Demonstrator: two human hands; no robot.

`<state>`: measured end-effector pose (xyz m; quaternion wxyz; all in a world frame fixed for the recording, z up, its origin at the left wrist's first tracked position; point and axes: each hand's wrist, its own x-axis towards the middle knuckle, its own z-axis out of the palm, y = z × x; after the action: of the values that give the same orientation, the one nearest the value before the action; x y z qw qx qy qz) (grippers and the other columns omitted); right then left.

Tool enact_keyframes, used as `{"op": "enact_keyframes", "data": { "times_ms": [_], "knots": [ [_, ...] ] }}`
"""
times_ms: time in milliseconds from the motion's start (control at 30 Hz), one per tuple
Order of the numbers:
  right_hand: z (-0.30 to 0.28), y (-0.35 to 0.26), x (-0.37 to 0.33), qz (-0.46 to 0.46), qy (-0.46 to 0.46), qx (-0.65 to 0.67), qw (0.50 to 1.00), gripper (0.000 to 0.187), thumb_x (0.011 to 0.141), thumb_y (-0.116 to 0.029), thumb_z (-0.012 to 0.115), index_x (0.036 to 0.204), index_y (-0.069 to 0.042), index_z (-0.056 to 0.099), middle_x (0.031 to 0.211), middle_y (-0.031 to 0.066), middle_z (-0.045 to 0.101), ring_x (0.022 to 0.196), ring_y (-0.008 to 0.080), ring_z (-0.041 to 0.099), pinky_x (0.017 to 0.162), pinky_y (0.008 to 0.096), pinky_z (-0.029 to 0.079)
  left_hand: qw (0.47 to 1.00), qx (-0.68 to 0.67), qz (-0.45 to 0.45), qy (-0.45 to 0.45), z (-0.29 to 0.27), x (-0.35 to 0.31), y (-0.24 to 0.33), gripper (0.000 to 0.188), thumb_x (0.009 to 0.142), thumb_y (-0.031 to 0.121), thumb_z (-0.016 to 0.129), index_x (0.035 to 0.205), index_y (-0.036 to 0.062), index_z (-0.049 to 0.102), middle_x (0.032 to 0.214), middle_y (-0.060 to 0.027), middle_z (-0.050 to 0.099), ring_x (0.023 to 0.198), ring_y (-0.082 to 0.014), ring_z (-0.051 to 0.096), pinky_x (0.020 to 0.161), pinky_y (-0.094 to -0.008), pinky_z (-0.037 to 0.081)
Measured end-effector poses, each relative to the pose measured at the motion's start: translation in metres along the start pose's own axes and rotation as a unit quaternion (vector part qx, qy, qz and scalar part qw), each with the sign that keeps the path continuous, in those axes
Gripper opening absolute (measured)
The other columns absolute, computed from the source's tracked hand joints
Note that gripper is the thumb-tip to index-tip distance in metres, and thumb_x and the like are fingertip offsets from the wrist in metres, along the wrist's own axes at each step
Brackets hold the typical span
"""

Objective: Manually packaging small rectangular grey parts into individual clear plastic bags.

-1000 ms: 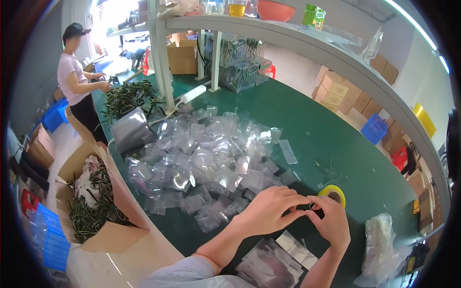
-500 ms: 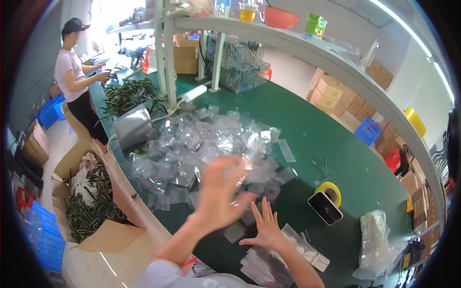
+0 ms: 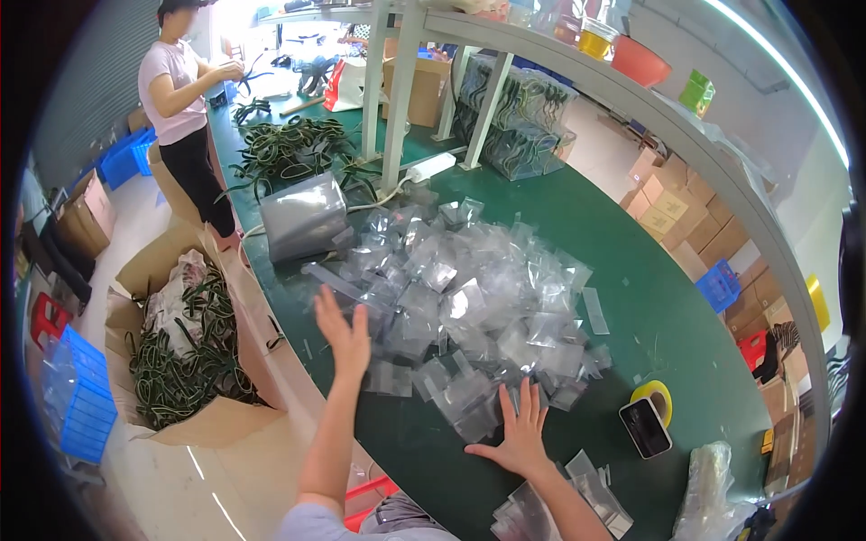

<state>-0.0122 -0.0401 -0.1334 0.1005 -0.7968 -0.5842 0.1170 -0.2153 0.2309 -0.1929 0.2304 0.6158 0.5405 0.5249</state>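
A broad heap of small clear plastic bags (image 3: 469, 302) lies loose on the green table. My left hand (image 3: 343, 335) is at the heap's left edge, thumb and fingers apart, with nothing in it. At the near edge of the heap, my right hand (image 3: 520, 436) spreads its fingers beside some bags; whether it presses on them I cannot tell. Beneath and beside my right forearm lie flat clear packets (image 3: 591, 487), partly hidden by the arm. A grey, shiny, rounded box-like object (image 3: 304, 216) stands at the heap's far left, with a white cable near it.
A phone (image 3: 645, 427) leans on a yellow tape roll (image 3: 659, 397) at right, near a bundle of clear film (image 3: 708, 491). Dark cords (image 3: 293, 144) are piled farther back. A shelf post (image 3: 402, 108) rises beyond. An open carton (image 3: 203, 428) of cords stands left; a co-worker (image 3: 180, 99) handles something dark.
My left hand has moved from over the heap to its left edge. My right hand stays spread at the near side. The whole view has shifted, and the co-worker's hands are raised higher.
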Motion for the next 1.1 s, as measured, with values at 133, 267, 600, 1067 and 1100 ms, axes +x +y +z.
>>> {"op": "enact_keyframes", "data": {
  "times_ms": [133, 267, 600, 1067, 1100],
  "knots": [
    [-0.014, 0.003, 0.040, -0.012, 0.004, -0.036, 0.999, 0.130, 0.057, -0.069, 0.081, 0.156, -0.014, 0.019, 0.160, 0.0266, 0.004, 0.146, 0.0508, 0.003, 0.112, 0.0690, 0.011, 0.999, 0.005, 0.022, -0.048, 0.053, 0.009, 0.012, 0.073, 0.097, 0.033, 0.057, 0.154, 0.0042, 0.021, 0.156, -0.0300, 0.018, 0.143, -0.0446, 0.020, 0.117, -0.0499, 0.015],
    [-0.014, 0.014, 0.086, 0.006, 0.033, -0.020, 0.999, 0.127, 0.059, -0.069, 0.080, 0.157, -0.020, 0.016, 0.160, 0.0222, 0.006, 0.146, 0.0492, 0.007, 0.111, 0.0695, 0.014, 0.998, -0.010, 0.039, -0.042, 0.091, 0.030, 0.022, 0.073, 0.095, 0.038, 0.058, 0.154, 0.0088, 0.026, 0.154, -0.0314, 0.021, 0.140, -0.0477, 0.025, 0.115, -0.0528, 0.018],
    [-0.076, 0.020, 0.048, -0.007, 0.125, -0.021, 0.992, 0.070, 0.080, -0.043, 0.074, 0.140, -0.015, 0.050, 0.137, 0.0157, 0.055, 0.123, 0.0351, 0.055, 0.101, 0.0433, 0.046, 0.993, -0.047, 0.076, -0.077, 0.046, 0.068, 0.012, 0.043, 0.091, 0.031, 0.064, 0.127, 0.0074, 0.061, 0.137, -0.0248, 0.048, 0.129, -0.0398, 0.042, 0.108, -0.0491, 0.031],
    [-0.041, 0.108, -0.237, 0.186, 0.065, -0.062, 0.979, 0.056, 0.064, -0.032, 0.083, 0.113, -0.009, 0.069, 0.110, 0.0108, 0.069, 0.103, 0.0311, 0.063, 0.089, 0.0397, 0.051, 0.990, -0.125, 0.040, -0.054, -0.161, -0.078, -0.002, 0.027, 0.085, -0.002, 0.058, 0.111, 0.0014, 0.062, 0.115, -0.0114, 0.054, 0.109, -0.0241, 0.052, 0.092, -0.0338, 0.043],
    [-0.038, 0.113, -0.240, 0.164, 0.084, -0.035, 0.982, 0.053, 0.064, -0.030, 0.082, 0.111, -0.009, 0.070, 0.107, 0.0126, 0.069, 0.098, 0.0332, 0.064, 0.085, 0.0409, 0.052, 0.979, -0.159, 0.087, -0.098, -0.158, -0.079, 0.019, 0.027, 0.086, -0.003, 0.058, 0.112, 0.0010, 0.062, 0.117, -0.0103, 0.053, 0.107, -0.0215, 0.053, 0.089, -0.0306, 0.045]
  ]
}}
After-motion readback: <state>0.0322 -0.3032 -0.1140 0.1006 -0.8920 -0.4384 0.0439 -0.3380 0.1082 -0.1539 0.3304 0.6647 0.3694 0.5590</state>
